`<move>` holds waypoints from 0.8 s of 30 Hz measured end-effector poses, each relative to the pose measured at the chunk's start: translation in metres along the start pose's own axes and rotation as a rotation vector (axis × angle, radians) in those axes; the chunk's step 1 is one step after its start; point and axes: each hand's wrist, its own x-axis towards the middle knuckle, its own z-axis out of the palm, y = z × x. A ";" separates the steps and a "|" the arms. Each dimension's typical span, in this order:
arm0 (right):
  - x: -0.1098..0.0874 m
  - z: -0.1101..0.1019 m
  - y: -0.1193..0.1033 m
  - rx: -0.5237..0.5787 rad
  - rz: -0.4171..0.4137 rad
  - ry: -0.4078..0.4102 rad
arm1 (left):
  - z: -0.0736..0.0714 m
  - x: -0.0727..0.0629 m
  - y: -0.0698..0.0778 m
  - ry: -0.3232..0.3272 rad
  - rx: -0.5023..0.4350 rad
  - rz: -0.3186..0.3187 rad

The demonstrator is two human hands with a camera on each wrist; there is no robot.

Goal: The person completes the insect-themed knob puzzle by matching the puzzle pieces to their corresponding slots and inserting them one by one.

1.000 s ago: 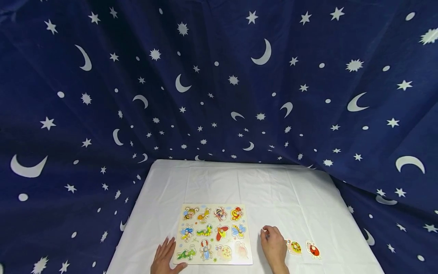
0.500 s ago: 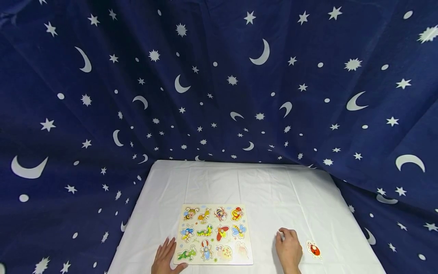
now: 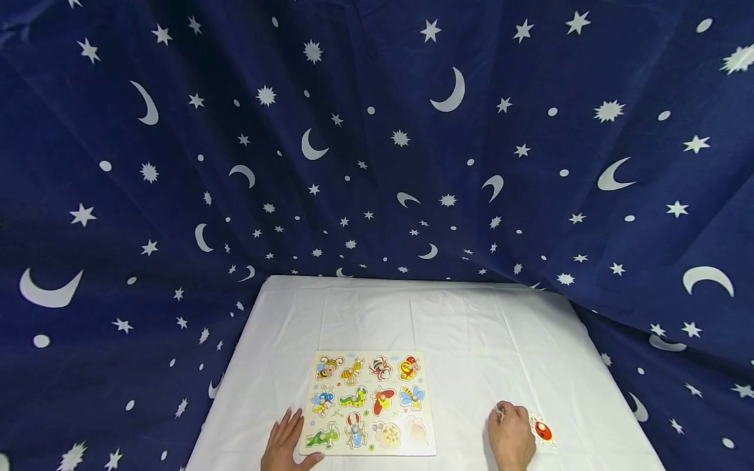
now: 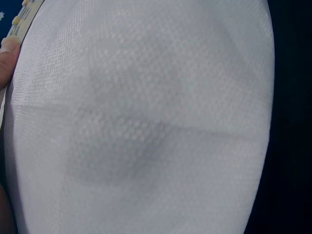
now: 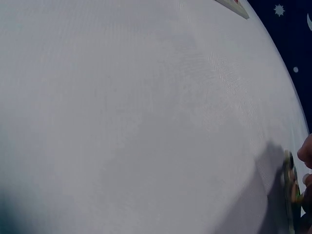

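A wooden peg puzzle board [image 3: 369, 448] with insect pieces lies flat on the table. My left hand [image 3: 284, 445] rests at its left edge, fingers straight, thumb on the front edge. In the left wrist view, the thumb [image 4: 7, 61] touches the board's side. My right hand [image 3: 511, 437], right of the board, pinches a snail puzzle piece [image 5: 291, 187], seen tilted on edge in the right wrist view; in the head view, the hand hides most of it. Just right of this hand lies a red ladybird piece [image 3: 543, 430].
Two bare printed places, a snail shape [image 3: 387, 434] and a ladybird shape [image 3: 416, 432], are at the board's front right. A white cloth [image 3: 471, 340] covers the table. Dark blue curtains [image 3: 377, 163] with stars and moons stand behind and at both sides.
My right hand has moved right, over the spot where the snail piece lay, and taken hold of that piece. My left hand and the board have stayed in place.
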 end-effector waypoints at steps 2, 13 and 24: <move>-0.001 -0.002 0.003 0.009 0.008 0.000 | 0.000 0.000 0.000 0.002 0.008 0.015; -0.005 -0.005 0.024 -0.006 0.004 0.002 | -0.004 0.001 0.002 -0.071 -0.029 -0.044; -0.007 -0.005 0.026 -0.015 -0.011 0.026 | 0.002 0.000 -0.001 0.041 0.061 0.030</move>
